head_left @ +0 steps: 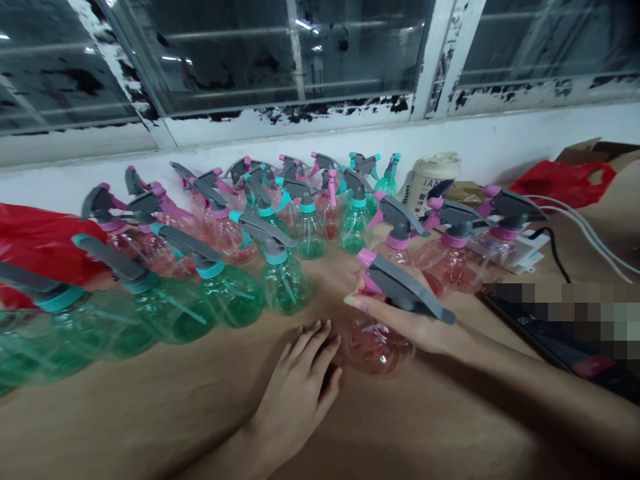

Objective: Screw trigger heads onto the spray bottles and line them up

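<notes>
My right hand [400,320] is wrapped round the neck of a pink spray bottle [380,350] with a grey and pink trigger head, upright on the wooden table [240,407]. Beside it, to the left, my left hand [303,373] lies flat on the wood with its fingers stretched out, holding nothing. A green spray bottle [285,287] with a turquoise collar stands just beyond the left fingertips. Past my right hand are more pink bottles, one of them a pink spray bottle [453,260].
Several green and pink spray bottles stand in rows to the left and back. Red plastic bags lie at the left [45,247] and right [565,190]. A paper cup [433,180], white cables [590,227] and a dark phone-like device [530,327] are on the right. Windows run behind.
</notes>
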Demonstrator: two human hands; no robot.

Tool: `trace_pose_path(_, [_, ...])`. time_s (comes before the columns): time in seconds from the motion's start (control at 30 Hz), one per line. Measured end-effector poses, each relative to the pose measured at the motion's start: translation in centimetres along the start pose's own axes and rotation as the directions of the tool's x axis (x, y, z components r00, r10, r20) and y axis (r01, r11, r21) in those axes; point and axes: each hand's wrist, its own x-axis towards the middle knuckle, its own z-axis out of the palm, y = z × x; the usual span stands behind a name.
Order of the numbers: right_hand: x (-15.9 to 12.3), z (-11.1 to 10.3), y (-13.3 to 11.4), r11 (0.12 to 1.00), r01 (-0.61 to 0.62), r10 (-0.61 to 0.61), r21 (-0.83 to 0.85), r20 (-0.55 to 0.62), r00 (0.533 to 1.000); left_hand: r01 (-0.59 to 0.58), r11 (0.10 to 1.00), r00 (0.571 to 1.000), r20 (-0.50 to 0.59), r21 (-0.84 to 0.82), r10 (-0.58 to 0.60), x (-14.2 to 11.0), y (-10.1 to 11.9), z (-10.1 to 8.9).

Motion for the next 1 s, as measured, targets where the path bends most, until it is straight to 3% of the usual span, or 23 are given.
trace_pose_path(0.2, [-0.1,0.2,-0.5,0.998,-0.033,0.028,0.058,0.074,0.997,0.01,1.0,1.0,0.013,0.0,-0.01,0.0,0.0,0.0])
trace_pose_path(0.43, [0.2,0.3,-1.1,0.981,0.102,-0.09,0.167,-0.076,0.993,0.012,1.0,1.0,0.004,-0.01,-0.012,0.0,0.1,-0.2])
trace_pose_path(0.57, [0.1,0.3,-1.1,0.991,0.069,-0.064,0.115,-0.045,0.997,0.01,1.0,1.0,0.015,-0.009,-0.01,0.0,0.0,-0.2])
trace_pose_path(0.8, [-0.3,0.5,-1.3,0.995,0.067,-0.06,0.068,-0.108,0.992,0.027,1.0,0.997,0.073,-0.002,-0.027,0.1,0.1,-0.2])
trace_pose_path(1.0, [0.1,0.6,-1.3,0.995,0.076,-0.069,0.069,-0.108,0.992,0.017,1.0,0.998,0.057,-0.008,-0.016,0.1,0.1,-0.3])
